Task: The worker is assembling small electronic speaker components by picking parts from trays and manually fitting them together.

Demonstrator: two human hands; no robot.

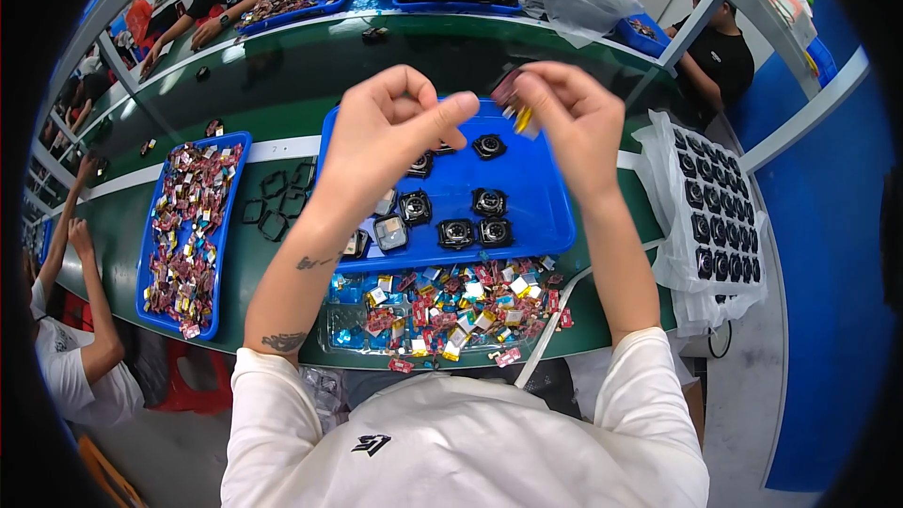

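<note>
Over the blue tray (541, 183), my right hand (578, 122) pinches a small dark-red circuit board with a yellow-and-silver battery (523, 119), slightly blurred. To its left, my left hand (395, 132) has curled fingers, with the thumb held apart and stretched to the right; I see nothing in it. Several black round-backed watch bodies (489, 202) lie in the tray beneath my hands. A watch body with a pale inside (389, 232) lies near the tray's left side, partly beside my left forearm. My left wrist hides part of the tray.
Nearer me, a clear plastic tray (329, 334) bears a heap of circuit boards with batteries (461, 310). A long blue tray (150, 263) of similar parts stands left, beside black watch frames (273, 198). White-wrapped foam (658, 226) with watch bodies stands right. Other people work around the green conveyor (282, 66).
</note>
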